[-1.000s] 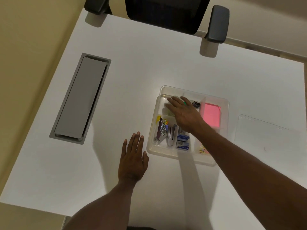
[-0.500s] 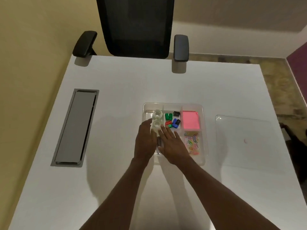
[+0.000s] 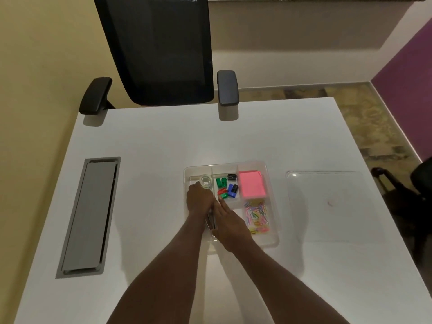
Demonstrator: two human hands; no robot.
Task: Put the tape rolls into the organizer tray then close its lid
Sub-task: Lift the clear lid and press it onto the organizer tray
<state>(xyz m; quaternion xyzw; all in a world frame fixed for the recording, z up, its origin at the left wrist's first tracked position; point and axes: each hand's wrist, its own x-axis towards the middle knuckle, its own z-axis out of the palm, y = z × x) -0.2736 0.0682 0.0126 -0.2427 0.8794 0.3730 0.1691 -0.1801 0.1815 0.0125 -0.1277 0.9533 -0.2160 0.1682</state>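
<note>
The clear organizer tray (image 3: 272, 202) lies on the white desk, its lid off. One clear tape roll (image 3: 206, 180) sits in the tray's far-left compartment. My left hand (image 3: 198, 199) is just in front of that roll, fingers curled down into the same compartment and hiding what lies under them. My right hand (image 3: 230, 220) rests flat beside it over the near-left compartment, fingers together, with nothing visibly in it. The clear lid (image 3: 327, 206) lies flat on the desk to the right of the tray.
Inside the tray are coloured binder clips (image 3: 228, 187), a pink sticky-note pad (image 3: 252, 185) and loose paper clips (image 3: 257, 215). A grey cable hatch (image 3: 90, 216) is set in the desk at left. A black office chair (image 3: 161, 50) stands at the far edge.
My left hand came off the desk onto the tray's left side and now covers the nearer of the two tape rolls. My right hand drew back from the far-left compartment. The view tilted up.
</note>
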